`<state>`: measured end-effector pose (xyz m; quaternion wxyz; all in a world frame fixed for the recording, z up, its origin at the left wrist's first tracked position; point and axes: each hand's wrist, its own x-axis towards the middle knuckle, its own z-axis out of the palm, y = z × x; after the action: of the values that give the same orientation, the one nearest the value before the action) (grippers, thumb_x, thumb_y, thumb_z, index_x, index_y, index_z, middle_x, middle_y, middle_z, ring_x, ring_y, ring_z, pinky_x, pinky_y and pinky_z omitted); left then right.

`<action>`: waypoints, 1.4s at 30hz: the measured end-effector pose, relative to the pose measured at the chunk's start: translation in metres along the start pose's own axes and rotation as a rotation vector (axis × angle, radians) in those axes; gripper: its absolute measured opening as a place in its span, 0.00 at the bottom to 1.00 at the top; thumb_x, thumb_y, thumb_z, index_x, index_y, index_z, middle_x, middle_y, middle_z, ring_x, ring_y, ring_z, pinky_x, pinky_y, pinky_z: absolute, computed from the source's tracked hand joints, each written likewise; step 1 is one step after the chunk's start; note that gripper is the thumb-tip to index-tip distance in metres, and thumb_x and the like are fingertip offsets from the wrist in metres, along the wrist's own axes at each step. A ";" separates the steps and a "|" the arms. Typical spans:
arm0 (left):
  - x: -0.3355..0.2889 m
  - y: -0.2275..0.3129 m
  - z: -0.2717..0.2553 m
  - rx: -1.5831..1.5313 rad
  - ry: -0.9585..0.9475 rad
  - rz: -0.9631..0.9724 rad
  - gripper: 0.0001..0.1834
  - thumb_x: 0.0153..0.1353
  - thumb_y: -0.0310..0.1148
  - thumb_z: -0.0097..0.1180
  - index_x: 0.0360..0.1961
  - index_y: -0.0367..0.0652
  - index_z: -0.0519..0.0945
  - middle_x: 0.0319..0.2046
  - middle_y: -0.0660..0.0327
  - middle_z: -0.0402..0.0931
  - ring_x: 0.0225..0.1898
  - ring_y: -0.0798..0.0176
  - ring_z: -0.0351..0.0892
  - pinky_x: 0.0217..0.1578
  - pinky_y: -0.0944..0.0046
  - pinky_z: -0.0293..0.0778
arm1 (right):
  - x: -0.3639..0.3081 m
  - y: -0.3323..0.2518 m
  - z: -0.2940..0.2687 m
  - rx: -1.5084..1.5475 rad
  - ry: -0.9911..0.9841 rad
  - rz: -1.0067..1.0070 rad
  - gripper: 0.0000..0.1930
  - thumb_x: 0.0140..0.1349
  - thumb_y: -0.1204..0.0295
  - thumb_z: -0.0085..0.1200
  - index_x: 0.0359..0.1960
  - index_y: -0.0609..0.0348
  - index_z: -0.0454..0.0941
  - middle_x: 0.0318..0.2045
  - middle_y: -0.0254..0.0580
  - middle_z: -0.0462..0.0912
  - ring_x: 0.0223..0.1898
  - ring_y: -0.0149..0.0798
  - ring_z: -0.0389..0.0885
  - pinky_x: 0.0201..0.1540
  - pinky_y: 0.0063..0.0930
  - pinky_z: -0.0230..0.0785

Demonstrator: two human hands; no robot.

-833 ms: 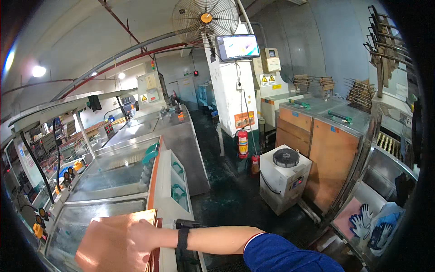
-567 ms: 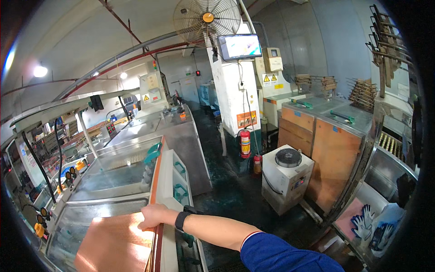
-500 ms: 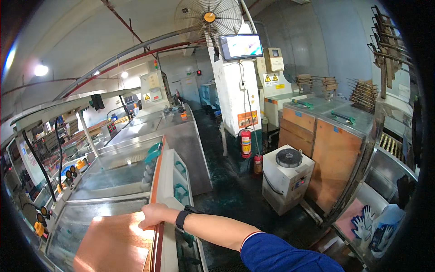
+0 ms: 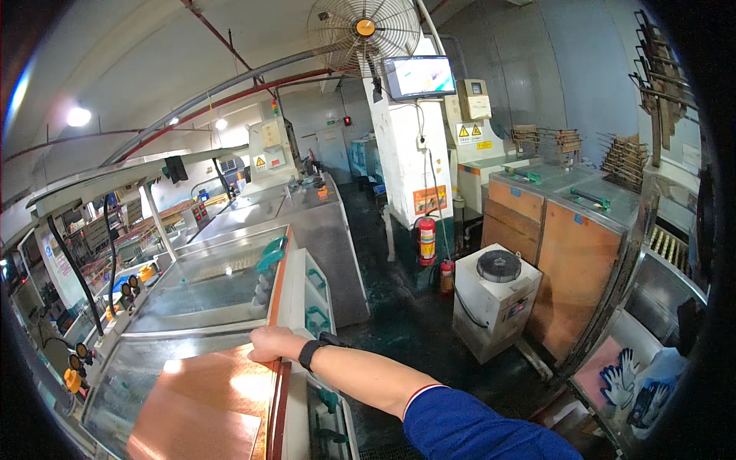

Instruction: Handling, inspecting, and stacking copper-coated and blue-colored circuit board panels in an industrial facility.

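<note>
A blue sleeve [image 4: 475,422] comes in at the bottom right, and a black band [image 4: 309,355] goes around the wrist. The right hand [image 4: 274,343] is bent almost into a fist and holds the far right corner of a shiny copper sheet [image 4: 203,387]. Its fingertips are tucked out of sight, so I cannot tell how tight it squeezes. The left hand is out of view, so I cannot tell how it is. The copper sheet lies on top of a stack, over the near see-through tank lid [image 4: 126,387]. Round gauges [image 4: 82,351] sit left of that lid. Low on the right, white and dark blue gloves [image 4: 616,383] lie on a pink surface. Farther off, a green handle [image 4: 271,255] is on the next lid. Past that are a white box-shaped machine [image 4: 491,314], a red fire extinguisher [image 4: 426,244], a white pillar [image 4: 414,153], a bright screen [image 4: 420,77] and a big round fan [image 4: 366,28].
</note>
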<state>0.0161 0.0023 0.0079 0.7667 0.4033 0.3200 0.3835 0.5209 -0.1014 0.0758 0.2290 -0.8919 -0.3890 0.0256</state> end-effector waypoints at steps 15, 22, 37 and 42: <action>-0.004 0.002 0.027 -0.143 0.133 0.045 0.13 0.68 0.25 0.50 0.52 0.33 0.73 0.35 0.59 0.73 0.32 0.65 0.72 0.33 0.64 0.72 | -0.028 -0.035 0.009 -0.140 0.028 -0.179 0.34 0.61 0.41 0.52 0.45 0.65 0.85 0.49 0.61 0.82 0.54 0.58 0.79 0.56 0.49 0.72; 0.004 -0.014 -0.050 0.455 -0.101 0.424 0.15 0.68 0.24 0.50 0.54 0.30 0.73 0.27 0.65 0.59 0.29 0.71 0.63 0.31 0.65 0.65 | -0.046 -0.062 0.007 -0.175 0.003 -0.134 0.32 0.64 0.43 0.48 0.47 0.65 0.83 0.50 0.62 0.81 0.54 0.59 0.79 0.55 0.52 0.70; 0.025 -0.036 -0.056 0.742 0.069 0.402 0.25 0.64 0.36 0.63 0.58 0.31 0.76 0.51 0.38 0.77 0.52 0.44 0.77 0.58 0.51 0.73 | -0.045 -0.055 0.011 -0.160 0.061 -0.125 0.32 0.64 0.44 0.48 0.48 0.66 0.82 0.50 0.62 0.80 0.53 0.58 0.80 0.53 0.51 0.71; 0.013 -0.016 -0.044 -0.316 0.065 -0.134 0.32 0.71 0.30 0.52 0.73 0.40 0.57 0.33 0.52 0.73 0.33 0.58 0.73 0.39 0.57 0.79 | -0.049 -0.057 0.008 -0.149 0.040 -0.126 0.32 0.65 0.44 0.47 0.48 0.66 0.82 0.50 0.61 0.80 0.54 0.57 0.79 0.54 0.50 0.70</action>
<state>-0.0074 0.0233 -0.0286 0.8337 0.2426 0.3066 0.3900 0.4460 -0.0985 0.0866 0.1710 -0.8806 -0.4406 -0.0355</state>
